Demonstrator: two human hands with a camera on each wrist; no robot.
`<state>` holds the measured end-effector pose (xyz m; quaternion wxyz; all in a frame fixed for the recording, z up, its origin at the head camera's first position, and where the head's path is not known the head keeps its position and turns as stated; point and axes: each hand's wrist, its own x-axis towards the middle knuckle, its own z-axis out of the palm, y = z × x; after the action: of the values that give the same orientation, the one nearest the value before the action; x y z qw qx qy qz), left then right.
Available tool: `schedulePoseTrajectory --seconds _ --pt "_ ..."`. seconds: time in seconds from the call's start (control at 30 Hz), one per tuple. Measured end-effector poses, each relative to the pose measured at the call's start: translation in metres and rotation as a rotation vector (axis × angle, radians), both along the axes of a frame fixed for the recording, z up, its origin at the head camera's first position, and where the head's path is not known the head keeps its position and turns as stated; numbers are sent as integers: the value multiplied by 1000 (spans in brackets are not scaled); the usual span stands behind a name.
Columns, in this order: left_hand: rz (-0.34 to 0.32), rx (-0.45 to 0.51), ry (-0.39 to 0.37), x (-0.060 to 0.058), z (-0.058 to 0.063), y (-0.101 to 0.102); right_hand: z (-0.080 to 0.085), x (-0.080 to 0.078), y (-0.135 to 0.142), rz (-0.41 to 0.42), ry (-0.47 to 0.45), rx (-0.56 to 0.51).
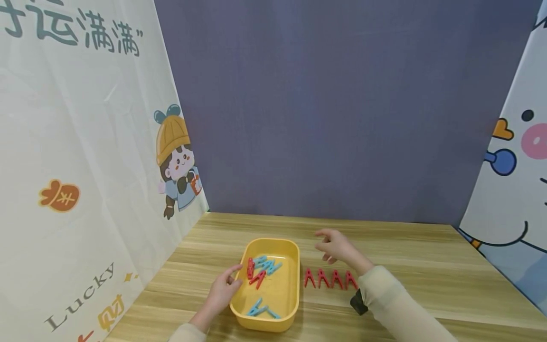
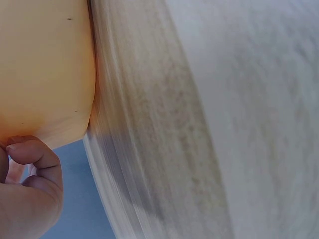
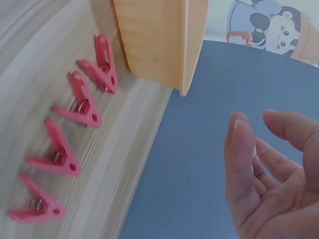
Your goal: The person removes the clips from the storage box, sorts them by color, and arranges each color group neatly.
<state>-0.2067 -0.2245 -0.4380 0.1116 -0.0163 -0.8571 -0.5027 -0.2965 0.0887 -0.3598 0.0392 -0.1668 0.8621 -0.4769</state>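
Observation:
A yellow basin (image 1: pixel 287 311) sits on the table with several blue clothespins (image 1: pixel 273 268) and two red clothespins (image 1: pixel 258 279) inside. My left hand (image 1: pixel 222 290) is at the basin's left rim, its bent fingers holding the edge; part of that hand is outside the left wrist view. To the right of the basin, several red clothespins (image 3: pixel 61 154) lie in a row with their legs spread. My right hand (image 1: pixel 337 247) hovers above and behind this row. In the right wrist view its thumb and fingers are apart, with nothing between them.
A small black object (image 1: pixel 359 303) lies on the wooden table (image 1: pixel 410 266) under the right sleeve. A dark blue-grey curtain (image 1: pixel 325 118) stands behind the table, and printed white cloths (image 1: pixel 107 156) hang at both sides.

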Motion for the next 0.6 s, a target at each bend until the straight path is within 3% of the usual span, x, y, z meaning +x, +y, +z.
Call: schedulePoseTrajectory --seconds 0.6 --pt "11 1 6 -4 -4 0 0 7 -29 58 15 -33"
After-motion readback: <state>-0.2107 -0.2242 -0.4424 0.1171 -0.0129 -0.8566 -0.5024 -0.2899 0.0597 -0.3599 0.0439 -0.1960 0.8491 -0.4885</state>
